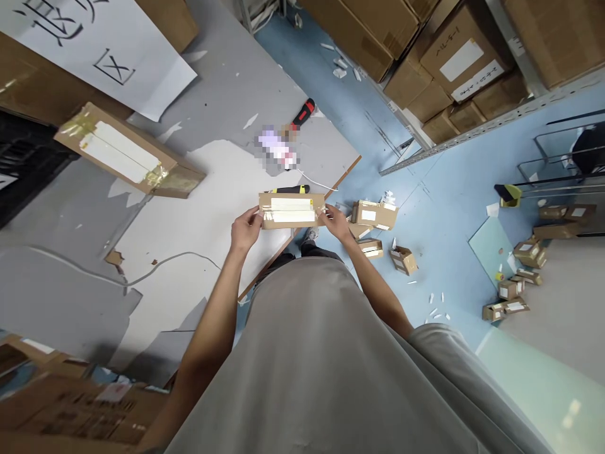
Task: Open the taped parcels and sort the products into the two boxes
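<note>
Between my two hands I hold a small taped cardboard box [283,222] with a white label on its upper face. My left hand [246,229] grips its left end, thumb at the near corner. At the opposite end, my right hand [336,222] has its fingers closed on the box. Just behind the box lies a black and yellow utility knife [290,189], partly hidden by it. Farther back on the table rests a red and black handled tool [303,113]; its tip runs into a blurred patch.
The grey table [212,88] has a peeling surface and a white cable [174,255]. A taped carton [127,151] stands at left. Shelves with boxes [466,57] rise at upper right. Opened small boxes [375,214] and paper scraps lie on the blue floor [439,252].
</note>
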`<state>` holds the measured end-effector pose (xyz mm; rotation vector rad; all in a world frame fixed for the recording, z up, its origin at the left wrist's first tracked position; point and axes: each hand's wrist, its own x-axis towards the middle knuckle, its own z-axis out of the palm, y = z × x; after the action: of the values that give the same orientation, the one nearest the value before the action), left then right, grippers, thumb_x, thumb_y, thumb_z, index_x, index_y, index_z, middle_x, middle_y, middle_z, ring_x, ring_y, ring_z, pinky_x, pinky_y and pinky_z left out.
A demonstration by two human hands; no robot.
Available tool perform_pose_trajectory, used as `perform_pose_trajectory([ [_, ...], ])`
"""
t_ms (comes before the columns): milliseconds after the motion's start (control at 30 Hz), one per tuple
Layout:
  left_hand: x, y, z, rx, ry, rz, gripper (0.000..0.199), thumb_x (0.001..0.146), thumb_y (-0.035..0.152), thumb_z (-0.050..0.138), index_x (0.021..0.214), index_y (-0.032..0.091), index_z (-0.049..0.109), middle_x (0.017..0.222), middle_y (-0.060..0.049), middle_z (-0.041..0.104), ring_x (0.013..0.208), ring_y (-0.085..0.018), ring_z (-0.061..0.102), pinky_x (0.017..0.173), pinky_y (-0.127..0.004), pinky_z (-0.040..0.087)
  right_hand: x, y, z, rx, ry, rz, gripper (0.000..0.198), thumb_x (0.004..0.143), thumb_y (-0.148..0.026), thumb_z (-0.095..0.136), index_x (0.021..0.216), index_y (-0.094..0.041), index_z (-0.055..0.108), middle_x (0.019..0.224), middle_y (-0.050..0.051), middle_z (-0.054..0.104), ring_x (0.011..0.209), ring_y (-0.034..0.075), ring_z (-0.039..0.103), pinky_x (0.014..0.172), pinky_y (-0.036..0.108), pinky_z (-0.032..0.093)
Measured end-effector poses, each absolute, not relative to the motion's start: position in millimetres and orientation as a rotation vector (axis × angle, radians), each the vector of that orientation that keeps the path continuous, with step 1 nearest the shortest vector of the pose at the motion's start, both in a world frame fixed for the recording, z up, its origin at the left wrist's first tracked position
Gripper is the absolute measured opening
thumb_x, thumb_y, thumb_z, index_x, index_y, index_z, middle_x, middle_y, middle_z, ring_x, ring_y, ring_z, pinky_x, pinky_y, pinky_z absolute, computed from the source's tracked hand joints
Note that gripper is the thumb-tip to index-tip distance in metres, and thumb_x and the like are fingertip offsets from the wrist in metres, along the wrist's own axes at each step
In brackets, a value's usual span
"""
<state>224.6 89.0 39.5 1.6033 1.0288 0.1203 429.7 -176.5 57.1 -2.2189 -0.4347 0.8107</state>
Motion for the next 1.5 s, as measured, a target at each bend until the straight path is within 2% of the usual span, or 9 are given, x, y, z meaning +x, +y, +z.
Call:
perform_pose_trajectory([
  [167, 229, 86, 29, 1.543, 1.036, 0.165, 0.065, 0.099, 0.065, 0.076, 0.141, 0.015, 0.083, 0.136, -0.017, 0.086, 0.121, -0.032, 0.081, 0.110, -0.044, 0.066, 429, -177, 45, -2.136, -0.360, 0.786, 0.065, 0.106, -0.071, 0.074, 0.148, -0.022, 0.079, 0.127, 0.015, 0.088, 0.118, 0.034, 0.085, 0.109, 0.048, 0.070],
  [367, 231, 74, 39, 1.501, 1.023, 0.234, 0.060, 0.100, 0.065, 0.080, 0.138, 0.018, 0.082, 0.149, -0.018, 0.083, 0.138, -0.034, 0.078, 0.122, -0.048, 0.062, 411, -185, 39, -1.944, -0.308, 0.875, 0.101, 0.087, -0.074, 0.094, 0.168, -0.024, 0.063, 0.162, 0.021, 0.073, 0.134, 0.038, 0.079, 0.109, 0.052, 0.072],
  [567, 243, 59, 64, 1.564, 1.054, 0.246, 0.060, 0.098, 0.063, 0.084, 0.138, 0.019, 0.082, 0.140, -0.018, 0.084, 0.120, -0.032, 0.083, 0.106, -0.047, 0.070, 411, -186, 42, -1.993, -0.244, 0.776, 0.076, 0.103, -0.075, 0.074, 0.158, -0.023, 0.068, 0.152, 0.016, 0.080, 0.134, 0.033, 0.079, 0.122, 0.050, 0.064],
  [733, 258, 32, 104, 1.745, 0.798, 0.321, 0.062, 0.102, 0.067, 0.080, 0.144, 0.021, 0.083, 0.144, -0.016, 0.080, 0.120, -0.030, 0.083, 0.104, -0.045, 0.071, 425, -202, 47, -2.030, -0.068, 0.737, 0.064, 0.108, -0.077, 0.059, 0.135, -0.020, 0.073, 0.133, 0.015, 0.084, 0.129, 0.032, 0.076, 0.117, 0.046, 0.065],
  [967, 276, 0, 138, 1.995, 0.590, 0.353, 0.050, 0.107, 0.057, 0.080, 0.146, 0.026, 0.083, 0.151, -0.014, 0.077, 0.142, -0.034, 0.075, 0.125, -0.052, 0.062, 427, -215, 50, -1.960, 0.065, 0.798, 0.092, 0.101, -0.101, 0.039, 0.142, -0.024, 0.068, 0.148, 0.019, 0.076, 0.137, 0.032, 0.074, 0.099, 0.042, 0.072],
  [1133, 276, 10, 128, 1.972, 0.723, 0.226, 0.059, 0.105, 0.056, 0.079, 0.154, 0.024, 0.077, 0.146, -0.016, 0.078, 0.117, -0.032, 0.084, 0.115, -0.051, 0.066, 428, -219, 60, -2.119, -0.019, 0.683, 0.084, 0.104, -0.098, 0.044, 0.123, -0.022, 0.072, 0.116, 0.017, 0.079, 0.113, 0.033, 0.076, 0.101, 0.047, 0.069],
  [1233, 273, 19, 115, 1.962, 0.865, 0.155, 0.064, 0.104, 0.056, 0.077, 0.158, 0.022, 0.073, 0.146, -0.018, 0.077, 0.112, -0.033, 0.085, 0.115, -0.052, 0.065, 430, -216, 66, -2.174, -0.087, 0.657, 0.073, 0.109, -0.088, 0.053, 0.127, -0.020, 0.074, 0.104, 0.012, 0.079, 0.102, 0.032, 0.075, 0.101, 0.047, 0.067],
  [1333, 269, 26, 98, 1.928, 0.967, 0.048, 0.061, 0.106, 0.056, 0.073, 0.155, 0.019, 0.073, 0.145, -0.020, 0.077, 0.113, -0.034, 0.085, 0.116, -0.052, 0.065, 429, -209, 68, -2.235, -0.206, 0.655, 0.069, 0.114, -0.079, 0.055, 0.145, -0.020, 0.072, 0.110, 0.012, 0.083, 0.106, 0.032, 0.079, 0.102, 0.044, 0.065],
  [1500, 263, 30, 73, 1.773, 1.091, -0.069, 0.052, 0.107, 0.050, 0.068, 0.148, 0.018, 0.073, 0.141, -0.018, 0.082, 0.118, -0.032, 0.084, 0.115, -0.048, 0.064, 430, -197, 64, -2.306, -0.386, 0.660, 0.067, 0.116, -0.067, 0.052, 0.160, -0.017, 0.065, 0.147, 0.023, 0.082, 0.133, 0.041, 0.079, 0.115, 0.053, 0.064],
])
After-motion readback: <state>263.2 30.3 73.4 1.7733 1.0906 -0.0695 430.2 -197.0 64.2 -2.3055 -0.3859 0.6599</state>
